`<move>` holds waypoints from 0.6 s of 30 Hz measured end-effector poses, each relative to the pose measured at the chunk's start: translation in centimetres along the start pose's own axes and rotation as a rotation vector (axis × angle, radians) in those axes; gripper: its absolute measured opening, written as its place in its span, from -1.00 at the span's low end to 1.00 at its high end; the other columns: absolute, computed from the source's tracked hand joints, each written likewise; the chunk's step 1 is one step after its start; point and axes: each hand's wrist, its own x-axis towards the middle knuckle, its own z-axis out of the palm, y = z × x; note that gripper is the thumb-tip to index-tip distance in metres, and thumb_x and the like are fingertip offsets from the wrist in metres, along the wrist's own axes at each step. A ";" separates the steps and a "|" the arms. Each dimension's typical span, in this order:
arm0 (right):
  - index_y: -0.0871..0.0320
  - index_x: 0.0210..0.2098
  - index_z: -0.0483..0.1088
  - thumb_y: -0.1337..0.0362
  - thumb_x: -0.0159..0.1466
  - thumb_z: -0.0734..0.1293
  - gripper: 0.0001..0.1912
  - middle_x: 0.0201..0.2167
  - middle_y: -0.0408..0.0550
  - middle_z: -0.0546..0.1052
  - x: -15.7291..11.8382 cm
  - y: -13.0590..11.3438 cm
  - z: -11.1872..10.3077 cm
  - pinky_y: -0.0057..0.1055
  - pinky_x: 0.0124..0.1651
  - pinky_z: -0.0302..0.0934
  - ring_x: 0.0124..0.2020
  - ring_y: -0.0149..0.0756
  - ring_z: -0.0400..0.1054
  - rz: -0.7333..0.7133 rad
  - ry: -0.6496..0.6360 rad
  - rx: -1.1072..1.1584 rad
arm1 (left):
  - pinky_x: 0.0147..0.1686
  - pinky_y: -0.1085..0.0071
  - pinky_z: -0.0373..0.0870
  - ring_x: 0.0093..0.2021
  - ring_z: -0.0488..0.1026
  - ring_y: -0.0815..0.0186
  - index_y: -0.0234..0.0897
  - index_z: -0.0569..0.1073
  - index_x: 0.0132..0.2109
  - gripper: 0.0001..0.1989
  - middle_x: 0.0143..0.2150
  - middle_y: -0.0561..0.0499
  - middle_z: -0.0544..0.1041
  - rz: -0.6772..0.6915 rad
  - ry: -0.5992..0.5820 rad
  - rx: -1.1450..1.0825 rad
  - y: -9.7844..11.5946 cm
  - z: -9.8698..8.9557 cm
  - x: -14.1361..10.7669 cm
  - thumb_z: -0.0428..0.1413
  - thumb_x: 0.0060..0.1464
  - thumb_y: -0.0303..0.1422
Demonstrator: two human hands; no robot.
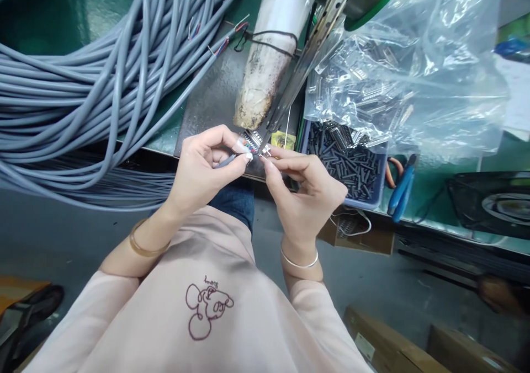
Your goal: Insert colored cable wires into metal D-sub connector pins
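My left hand [209, 160] pinches the end of a grey cable [226, 161], with small coloured wires showing at its fingertips. Close beside it, my right hand [300, 182] has thumb and forefinger pressed together at the same small spot; what they hold is too small to name. A metal connector [253, 139] with a row of contacts lies just beyond the fingertips, on a dark metal plate [207, 108]. A perforated metal tube [306, 58] slants down to the fingertips, next to a plastic-wrapped cylinder [265, 58] tied with black cord.
Coiled grey cables [83, 91] spread over the left. At right stand a blue bin [383, 180] of black sleeves, a clear bag [447, 75] with metal connectors, blue-handled pliers [401, 191] and a black fan [492, 204]. Cardboard boxes [389, 345] sit below.
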 end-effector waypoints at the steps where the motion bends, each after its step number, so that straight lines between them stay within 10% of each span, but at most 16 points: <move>1: 0.07 -0.31 0.47 0.39 0.30 0.43 -0.90 -0.19 -0.15 0.71 0.0 0.0 0.0 -0.44 -0.21 0.58 -0.18 -0.31 0.65 -0.005 -0.001 -0.002 | -0.65 0.65 0.17 -0.59 0.28 0.60 -0.32 0.45 -0.47 -0.88 -0.42 0.08 0.53 -0.019 -0.009 -0.004 0.0 -0.1 0.0 0.27 -0.16 -0.52; 18: 0.06 -0.32 0.49 0.41 0.29 0.45 -0.87 -0.29 -0.22 0.70 0.9 -0.1 0.1 -0.47 -0.19 0.51 -0.24 -0.35 0.64 -0.172 0.005 -0.127 | -0.70 0.64 0.07 -0.62 0.20 0.62 -0.31 0.44 -0.47 -0.85 -0.40 0.07 0.54 -0.083 -0.023 -0.018 0.5 -0.1 0.1 0.29 -0.18 -0.53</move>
